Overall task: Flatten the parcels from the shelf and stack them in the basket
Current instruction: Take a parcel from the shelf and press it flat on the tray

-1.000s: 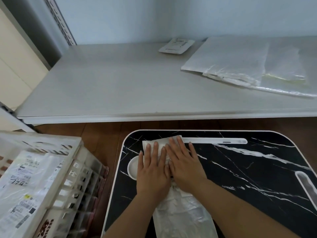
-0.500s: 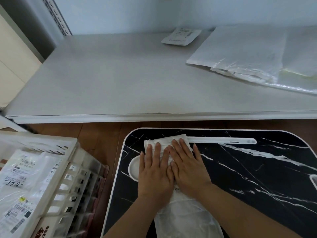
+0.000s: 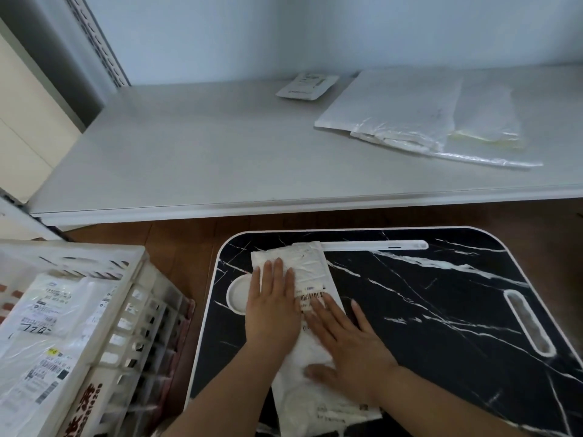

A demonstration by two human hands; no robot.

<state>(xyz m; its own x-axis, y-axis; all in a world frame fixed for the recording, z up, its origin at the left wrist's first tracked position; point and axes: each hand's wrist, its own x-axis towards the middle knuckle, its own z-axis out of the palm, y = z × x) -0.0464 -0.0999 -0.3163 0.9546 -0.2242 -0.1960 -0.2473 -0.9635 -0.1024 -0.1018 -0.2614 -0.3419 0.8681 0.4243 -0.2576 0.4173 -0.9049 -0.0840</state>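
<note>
At the far left, beside the black marble-patterned lap table (image 3: 441,310), stands a white slatted plastic basket (image 3: 132,310). Flattened poly mailers with printed shipping labels (image 3: 47,326) lie stacked inside it.

On the left part of the table lies a white plastic parcel (image 3: 310,266), running lengthwise from the table's far edge toward the near edge. Its far end sits just beside the long white slot (image 3: 375,246) set into the table's far side, and a barcode label (image 3: 310,294) shows on it between the two hands. The round white cup recess (image 3: 238,294) of the table is just left of the parcel.

The left hand (image 3: 273,305) lies flat on the parcel's far half, fingers straight and together, pressing down and gripping nothing. The right hand (image 3: 348,345) lies flat on the parcel nearer the table's near edge, fingers spread and straight, thumb out to the side, also pressing without grasping.

Beyond the table's far edge is the grey shelf (image 3: 189,152). On it, beyond the table's middle, rests a small white packet (image 3: 307,86), and further right a pile of flat clear and white plastic parcels (image 3: 426,118).
</note>
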